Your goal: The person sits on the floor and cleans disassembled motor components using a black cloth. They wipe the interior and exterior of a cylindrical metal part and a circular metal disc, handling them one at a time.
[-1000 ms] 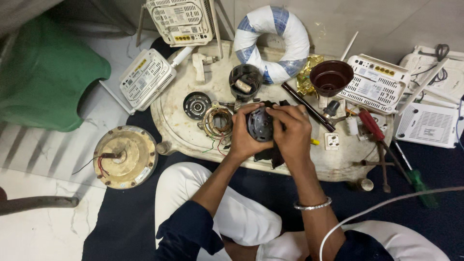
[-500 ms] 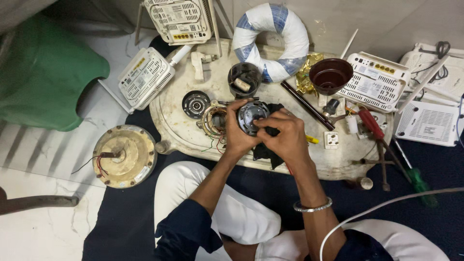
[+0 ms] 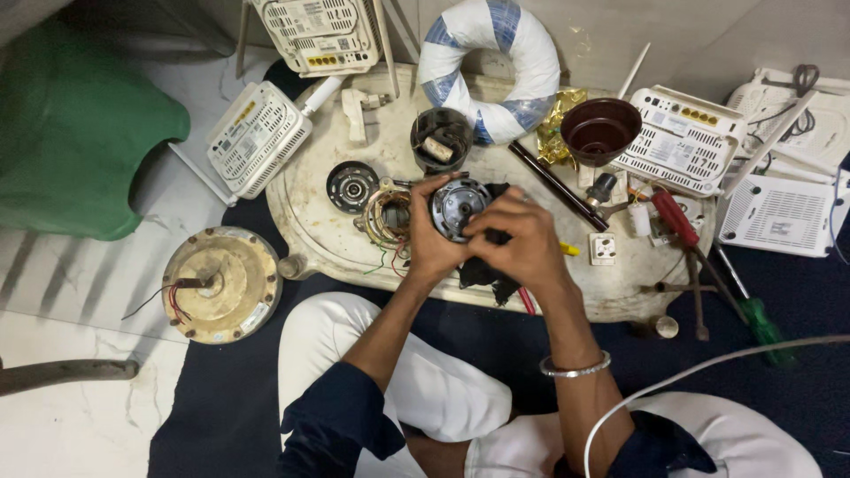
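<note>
Gripping a round grey motor housing [image 3: 457,206] above the oval cream counter [image 3: 328,239], the left hand [image 3: 431,248] clamps its side while the right hand [image 3: 522,239] closes over its edge. Just left lie a copper coil [image 3: 385,217] and black bearing plate [image 3: 351,186]; a dark cup [image 3: 440,139] stands behind.

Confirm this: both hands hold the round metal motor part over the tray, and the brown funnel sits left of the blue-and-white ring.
Not quite. In the head view the brown funnel sits right of the blue-and-white ring. The left hand and right hand do hold the round metal motor part over the tray.
</note>
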